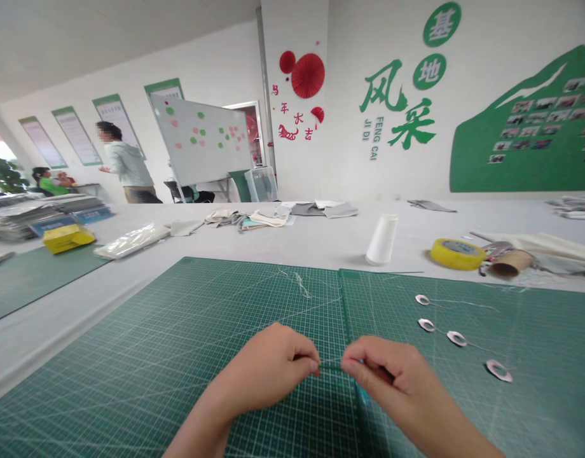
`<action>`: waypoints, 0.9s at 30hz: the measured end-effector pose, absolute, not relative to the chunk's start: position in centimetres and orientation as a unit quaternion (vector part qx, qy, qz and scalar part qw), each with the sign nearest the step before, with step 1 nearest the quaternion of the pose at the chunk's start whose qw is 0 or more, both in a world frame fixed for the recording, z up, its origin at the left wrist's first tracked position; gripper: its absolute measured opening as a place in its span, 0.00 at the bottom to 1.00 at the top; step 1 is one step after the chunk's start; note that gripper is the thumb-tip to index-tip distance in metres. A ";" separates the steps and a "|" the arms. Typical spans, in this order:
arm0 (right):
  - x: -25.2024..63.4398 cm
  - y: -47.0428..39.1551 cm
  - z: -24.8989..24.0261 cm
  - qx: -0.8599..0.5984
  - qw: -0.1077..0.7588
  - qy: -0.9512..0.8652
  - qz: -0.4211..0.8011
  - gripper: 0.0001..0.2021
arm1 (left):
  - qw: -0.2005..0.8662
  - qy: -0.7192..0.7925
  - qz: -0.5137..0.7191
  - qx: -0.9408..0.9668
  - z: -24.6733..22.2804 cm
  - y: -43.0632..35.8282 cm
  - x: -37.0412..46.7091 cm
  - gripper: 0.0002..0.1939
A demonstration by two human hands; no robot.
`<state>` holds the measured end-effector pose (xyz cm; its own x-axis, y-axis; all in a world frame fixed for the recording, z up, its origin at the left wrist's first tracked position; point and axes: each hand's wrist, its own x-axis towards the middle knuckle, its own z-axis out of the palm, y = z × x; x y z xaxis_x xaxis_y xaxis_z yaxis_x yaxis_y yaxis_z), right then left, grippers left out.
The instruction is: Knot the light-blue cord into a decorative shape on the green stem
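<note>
My left hand [278, 366] is closed in a pinch above the green cutting mat [216, 318], left of the seam between two mats. Facing it across a small gap, my right hand [392, 375] also pinches, thumb against fingers. Something thin and dark seems to span the gap between the fingertips, too fine to identify. A bit of turquoise shows beneath my right hand. Several small white rings [457, 338] with thread tails lie on the right mat. Loose white thread [301, 286] lies beyond my hands.
Behind the mats stand a white thread cone [383, 240], a yellow tape roll [457, 254] and a cardboard tube [512, 263]. Fabric scraps [268, 217] lie farther back. A yellow box [68, 238] and plastic-wrapped packet [134, 240] are at left. A person [125, 162] stands beyond the table.
</note>
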<state>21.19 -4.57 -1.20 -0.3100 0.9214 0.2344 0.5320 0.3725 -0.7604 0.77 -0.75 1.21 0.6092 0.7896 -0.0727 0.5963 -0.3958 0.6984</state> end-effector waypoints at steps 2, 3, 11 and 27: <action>21.1 -4.8 -1.3 -0.469 0.345 -0.771 0.258 0.12 | 0.338 0.442 0.152 0.817 1.1 -0.6 0.8 0.11; 21.1 -4.8 -1.4 -0.462 0.347 -0.778 0.248 0.12 | 0.335 0.450 0.158 0.813 1.1 -0.5 0.8 0.12; 20.6 -5.0 -2.6 -0.439 0.344 -0.795 0.238 0.11 | 0.372 0.496 0.233 0.749 1.0 0.1 0.9 0.12; 20.8 -3.7 -2.7 -0.473 0.346 -0.740 0.331 0.12 | 0.657 0.277 0.183 0.677 2.2 -0.6 -0.1 0.08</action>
<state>20.76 -3.72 -2.67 -0.3130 0.9287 0.1991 0.4705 0.3337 -0.8169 -0.06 -0.59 2.19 0.7802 0.6145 -0.1168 0.1344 0.0177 0.9908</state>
